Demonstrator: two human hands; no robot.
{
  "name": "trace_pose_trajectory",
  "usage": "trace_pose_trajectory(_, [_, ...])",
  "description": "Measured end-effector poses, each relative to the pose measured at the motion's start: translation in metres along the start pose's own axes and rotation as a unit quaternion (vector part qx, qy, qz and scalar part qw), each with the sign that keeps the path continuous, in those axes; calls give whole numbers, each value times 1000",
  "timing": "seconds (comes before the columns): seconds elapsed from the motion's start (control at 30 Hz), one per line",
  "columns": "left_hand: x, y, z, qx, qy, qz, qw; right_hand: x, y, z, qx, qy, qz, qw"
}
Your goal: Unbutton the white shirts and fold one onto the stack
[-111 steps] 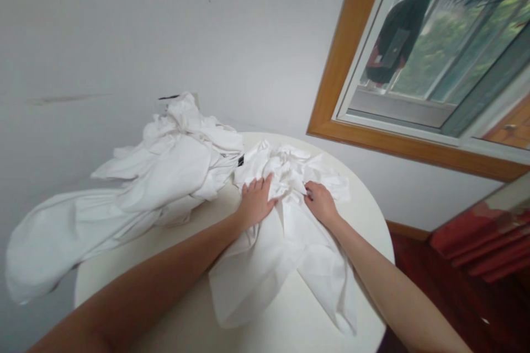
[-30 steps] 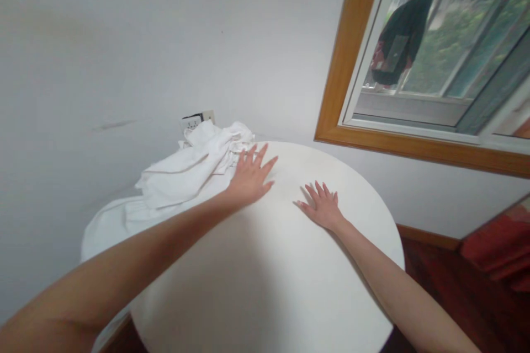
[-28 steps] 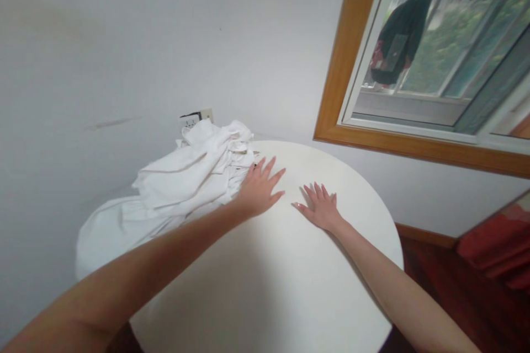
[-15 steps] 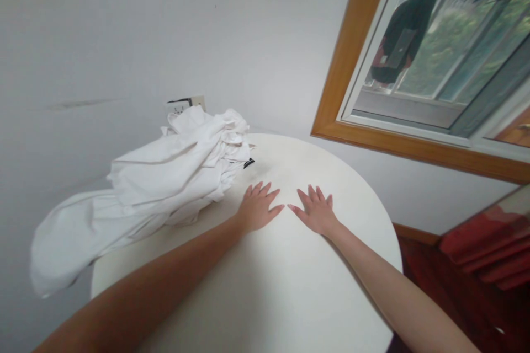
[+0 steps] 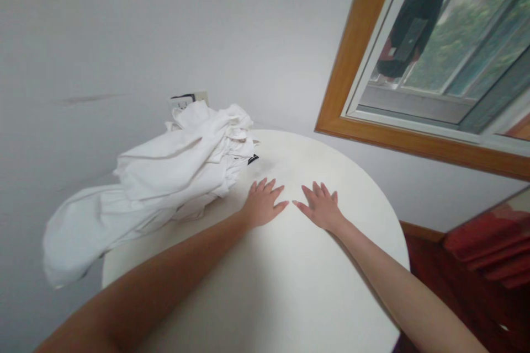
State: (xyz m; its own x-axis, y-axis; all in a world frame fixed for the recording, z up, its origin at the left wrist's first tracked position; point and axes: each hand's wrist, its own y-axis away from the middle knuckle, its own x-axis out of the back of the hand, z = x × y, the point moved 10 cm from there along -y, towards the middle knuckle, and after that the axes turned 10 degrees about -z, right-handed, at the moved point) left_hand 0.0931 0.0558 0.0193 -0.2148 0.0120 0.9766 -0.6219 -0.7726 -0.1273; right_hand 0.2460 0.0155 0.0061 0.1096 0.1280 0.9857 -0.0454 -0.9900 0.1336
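Note:
My left hand (image 5: 264, 204) lies flat on the white round table (image 5: 298, 276), fingers spread, holding nothing. Beside it, with the thumbs pointing toward each other across a small gap, my right hand (image 5: 321, 207) also rests palm down with its fingers apart. To the left of my left hand sits a crumpled heap of white cloth (image 5: 178, 160), its lower end hanging over the table's left edge. What kind of cloth items these are, I cannot tell. A small black piece (image 5: 253, 159) pokes out from the heap's right side.
Behind the cloth, a power outlet (image 5: 182, 102) is set in the pale wall (image 5: 165, 27). A wood-framed window (image 5: 414, 143) fills the upper right, with a dark hanging object (image 5: 414, 27) seen through it. Red fabric (image 5: 492, 242) hangs at the right above a dark red floor (image 5: 439, 281).
The whole view has shifted slightly, so the table, cloth and hands appear a little further right and higher. Both hands keep their flat pose on the table.

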Motion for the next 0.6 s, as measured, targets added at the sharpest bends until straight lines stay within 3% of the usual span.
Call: trace_pose_trajectory(0.6, [-2,0,-1,-1,-17,-5,1000,-1,0,1,-12,-6,-21,1000])
